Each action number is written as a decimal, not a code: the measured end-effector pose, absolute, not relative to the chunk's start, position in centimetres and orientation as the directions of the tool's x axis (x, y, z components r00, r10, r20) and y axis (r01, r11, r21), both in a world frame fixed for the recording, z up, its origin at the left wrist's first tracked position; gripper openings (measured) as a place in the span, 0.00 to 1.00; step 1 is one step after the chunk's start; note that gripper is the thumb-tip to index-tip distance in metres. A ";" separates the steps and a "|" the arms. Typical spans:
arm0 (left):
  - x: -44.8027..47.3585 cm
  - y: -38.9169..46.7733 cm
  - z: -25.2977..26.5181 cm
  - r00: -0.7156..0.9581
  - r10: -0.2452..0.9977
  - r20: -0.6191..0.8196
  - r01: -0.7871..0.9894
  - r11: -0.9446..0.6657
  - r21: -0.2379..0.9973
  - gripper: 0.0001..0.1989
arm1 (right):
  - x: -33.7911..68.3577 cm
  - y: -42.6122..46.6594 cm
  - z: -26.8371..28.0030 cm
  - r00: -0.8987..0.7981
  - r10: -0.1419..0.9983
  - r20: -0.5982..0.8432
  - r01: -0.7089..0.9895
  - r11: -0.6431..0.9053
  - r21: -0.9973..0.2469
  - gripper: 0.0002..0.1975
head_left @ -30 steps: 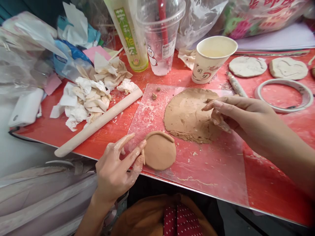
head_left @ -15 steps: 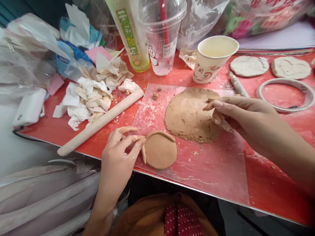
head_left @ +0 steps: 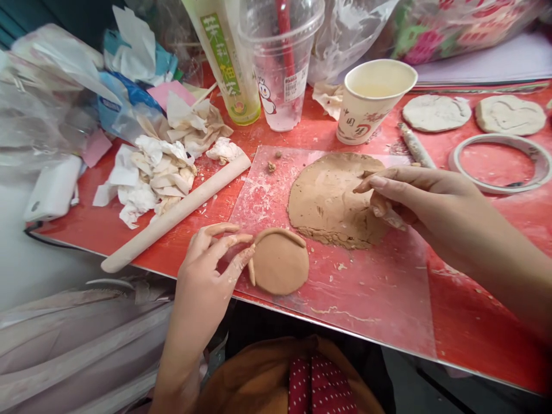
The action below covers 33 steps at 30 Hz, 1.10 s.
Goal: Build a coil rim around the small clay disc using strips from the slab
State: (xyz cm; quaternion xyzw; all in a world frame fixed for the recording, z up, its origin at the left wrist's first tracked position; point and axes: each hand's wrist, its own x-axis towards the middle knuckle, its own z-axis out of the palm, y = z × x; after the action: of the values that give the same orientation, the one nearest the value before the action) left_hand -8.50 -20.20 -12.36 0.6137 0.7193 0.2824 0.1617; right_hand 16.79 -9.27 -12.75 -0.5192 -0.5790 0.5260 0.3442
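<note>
A round, flat clay disc (head_left: 280, 267) lies near the table's front edge, with a thin clay coil (head_left: 278, 231) along its upper and left rim. At the disc's left side, my left hand (head_left: 213, 259) pinches the coil between thumb and forefinger; the other fingers are loosely curled. Behind the disc, to the right, is a larger rolled clay slab (head_left: 332, 198) with a cracked lower edge. Over that slab's right side hovers my right hand (head_left: 403, 192), thumb and fingers drawn together. Anything between its clay-smeared fingertips is hidden.
A clear plastic sheet (head_left: 388, 310) lies under the clay. To the left are a rolling pin (head_left: 176, 213) and crumpled tissues (head_left: 159, 178). Behind stand a paper cup (head_left: 371, 109), a plastic cup (head_left: 280, 86) and a bottle (head_left: 230, 75). A tape roll (head_left: 457, 172) lies right.
My left forefinger has shifted slightly near the coil. My right hand stays almost still over the slab. The whole view has moved a little.
</note>
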 end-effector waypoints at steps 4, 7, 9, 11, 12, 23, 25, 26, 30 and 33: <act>-8.8 -19.8 -12.6 -0.201 0.972 0.124 0.794 0.087 0.602 0.08 | 16.7 -9.2 -12.7 -0.227 0.964 -0.139 0.246 -0.081 -0.966 0.12; -8.6 -18.9 -12.9 -0.207 0.965 0.160 0.813 0.079 0.577 0.07 | 16.7 -9.2 -12.6 -0.238 0.963 -0.129 0.233 -0.072 -0.970 0.10; -8.5 -18.7 -12.9 -0.202 0.959 0.199 0.823 0.056 0.565 0.07 | 16.7 -9.2 -12.5 -0.236 0.963 -0.132 0.225 -0.078 -0.971 0.10; -8.4 -19.0 -12.9 -0.185 0.956 0.229 0.836 0.031 0.548 0.07 | 16.6 -9.3 -12.5 -0.232 0.963 -0.135 0.226 -0.082 -0.971 0.10; -8.4 -19.3 -12.8 -0.174 0.957 0.231 0.843 0.024 0.537 0.07 | 16.6 -9.3 -12.5 -0.230 0.964 -0.134 0.234 -0.079 -0.969 0.11; -11.6 -22.3 -13.2 0.341 0.901 0.268 0.899 -0.396 0.187 0.11 | 16.7 -9.4 -12.5 -0.251 0.959 -0.130 0.306 -0.049 -0.951 0.12; -12.3 -21.8 -13.1 0.390 0.884 0.258 0.886 -0.437 0.156 0.13 | 16.7 -9.4 -12.4 -0.261 0.958 -0.121 0.329 -0.030 -0.944 0.13; -12.5 -21.4 -13.0 0.403 0.880 0.250 0.881 -0.447 0.153 0.15 | 16.7 -9.4 -12.4 -0.263 0.957 -0.119 0.339 -0.024 -0.940 0.13; -13.2 -19.9 -12.5 0.485 0.852 0.198 0.841 -0.517 0.161 0.16 | 16.7 -9.4 -12.4 -0.248 0.960 -0.127 0.335 -0.038 -0.941 0.12; -13.4 -19.4 -12.3 0.527 0.825 0.203 0.809 -0.560 0.176 0.13 | 16.6 -9.4 -12.4 -0.237 0.962 -0.132 0.326 -0.049 -0.944 0.12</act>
State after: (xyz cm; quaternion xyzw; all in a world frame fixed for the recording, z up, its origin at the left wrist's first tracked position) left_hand -13.40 -19.39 -12.28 0.8732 0.4680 0.1324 0.0299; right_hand 16.64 -9.42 -12.42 -0.5277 -0.6105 0.4959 0.3208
